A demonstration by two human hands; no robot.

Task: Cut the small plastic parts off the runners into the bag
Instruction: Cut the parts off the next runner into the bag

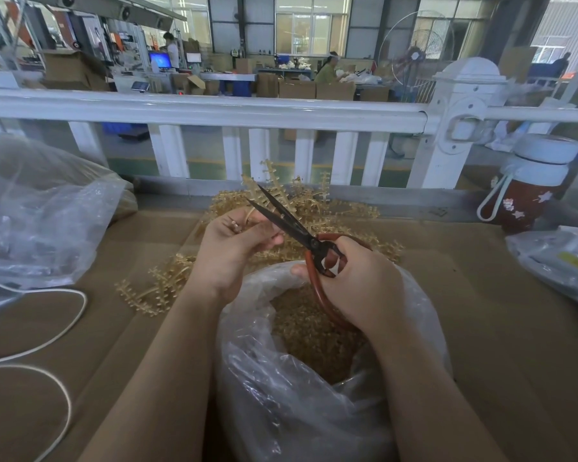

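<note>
Red-handled scissors (294, 228), open black blades

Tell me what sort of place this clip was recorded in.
Most likely a factory floor, at a hand-trimming bench. Cardboard cartons are stacked around work tables behind a white railing, an industrial fan stands nearby, and moulded plastic runners are piled on the bench.
</note>
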